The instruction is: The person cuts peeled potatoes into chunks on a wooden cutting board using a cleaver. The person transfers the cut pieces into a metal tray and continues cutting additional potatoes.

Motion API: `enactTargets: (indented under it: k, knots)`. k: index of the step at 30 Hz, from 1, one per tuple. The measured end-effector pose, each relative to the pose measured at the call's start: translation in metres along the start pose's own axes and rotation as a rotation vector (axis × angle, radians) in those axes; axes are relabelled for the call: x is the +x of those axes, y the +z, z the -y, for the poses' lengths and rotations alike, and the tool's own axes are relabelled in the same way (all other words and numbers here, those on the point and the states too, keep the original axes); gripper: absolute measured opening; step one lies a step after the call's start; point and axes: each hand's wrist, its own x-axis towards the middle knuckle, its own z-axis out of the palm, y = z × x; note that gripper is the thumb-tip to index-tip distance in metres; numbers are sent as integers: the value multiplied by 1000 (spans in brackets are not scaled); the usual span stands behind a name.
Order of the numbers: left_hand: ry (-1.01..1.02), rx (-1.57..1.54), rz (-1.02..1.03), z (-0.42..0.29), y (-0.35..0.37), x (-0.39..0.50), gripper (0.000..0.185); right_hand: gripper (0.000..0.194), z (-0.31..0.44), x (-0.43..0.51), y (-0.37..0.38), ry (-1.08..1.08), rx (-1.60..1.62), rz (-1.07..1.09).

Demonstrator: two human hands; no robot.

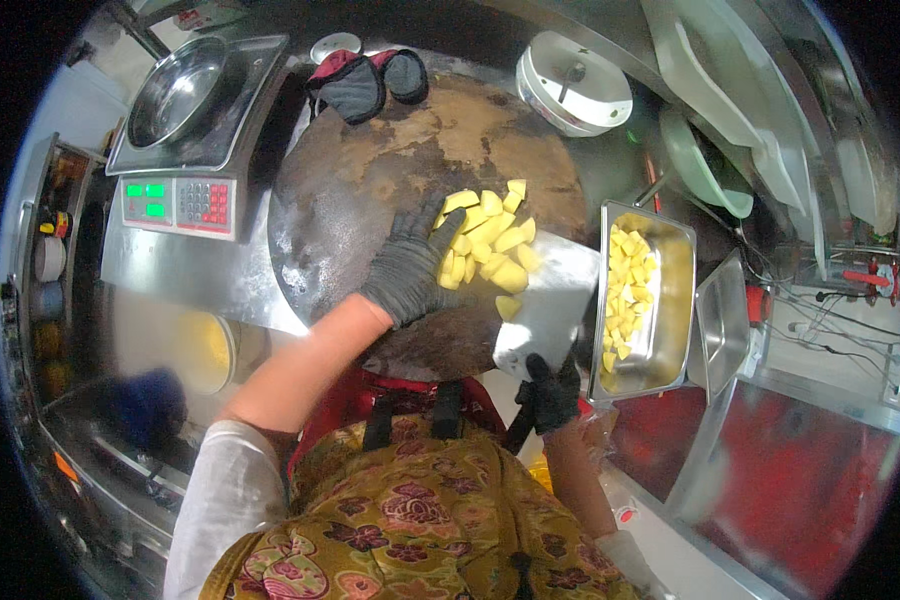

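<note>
A round wooden chopping board, dark and worn, lies before me. Yellow potato chunks are heaped on its right part. My left hand, in a dark glove, rests against the heap's left side with its fingers spread. A wide steel cleaver lies flat at the heap's right and lower edge, with some chunks on or against its blade. My right hand, in a black glove, is closed at the cleaver's handle end. A steel pan with more potato pieces stands just right of the blade.
A digital scale with a steel bowl stands at the back left. Grey and red mitts lie on the board's far edge. White bowls stand behind it on the right. Another steel container is beside the pan.
</note>
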Motion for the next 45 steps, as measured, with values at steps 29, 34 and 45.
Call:
enactTargets:
  k: [29,34,45]
  knots:
    - [30,-144,-417,-72,7,8,92,31,39,5,65,21,-159,473]
    - [111,-271,-343,-121,25,42,86,32,73,-13,23,-186,-269,264]
    - [-130,-622,-17,-252,146,123,73,42,116,-35,-110,-16,-314,-211]
